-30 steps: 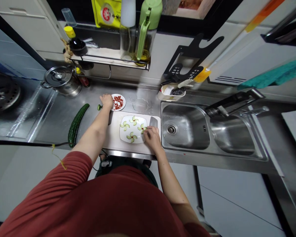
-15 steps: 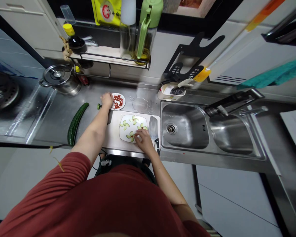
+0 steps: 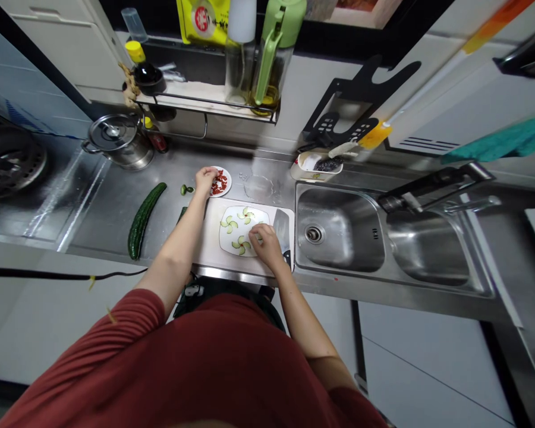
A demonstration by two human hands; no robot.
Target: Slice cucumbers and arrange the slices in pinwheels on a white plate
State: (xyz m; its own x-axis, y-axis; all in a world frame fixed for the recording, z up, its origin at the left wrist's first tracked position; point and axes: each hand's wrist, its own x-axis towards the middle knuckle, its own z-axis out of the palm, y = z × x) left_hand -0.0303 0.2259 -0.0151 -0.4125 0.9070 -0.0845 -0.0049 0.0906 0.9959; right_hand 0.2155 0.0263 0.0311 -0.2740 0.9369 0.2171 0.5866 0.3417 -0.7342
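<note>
Above the small white plate (image 3: 226, 191) of chopped red bits (image 3: 219, 183), my left hand (image 3: 205, 178) has its fingertips drawn together; anything between them is too small to see. My right hand (image 3: 267, 245) hovers over the right side of a larger white plate (image 3: 225, 242), thumb and fingers pinched, its contents not distinguishable. On that plate, thin green-edged cucumber slices (image 3: 241, 244) form several pinwheel shapes, one partly hidden by my right hand. The plate rests on a pale cutting board (image 3: 210, 252). A cleaver (image 3: 282, 226) lies along the board's right edge.
A whole cucumber (image 3: 145, 221) and cucumber end pieces (image 3: 186, 189) lie left on the steel counter. The double sink (image 3: 339, 238) is to the right, a lidded pot (image 3: 125, 142) at back left. A rack (image 3: 205, 107) with bottles hangs above.
My right hand has moved slightly right and away from the lower pinwheel. My left hand has shifted, showing more of the cucumber end pieces. The view has turned a little.
</note>
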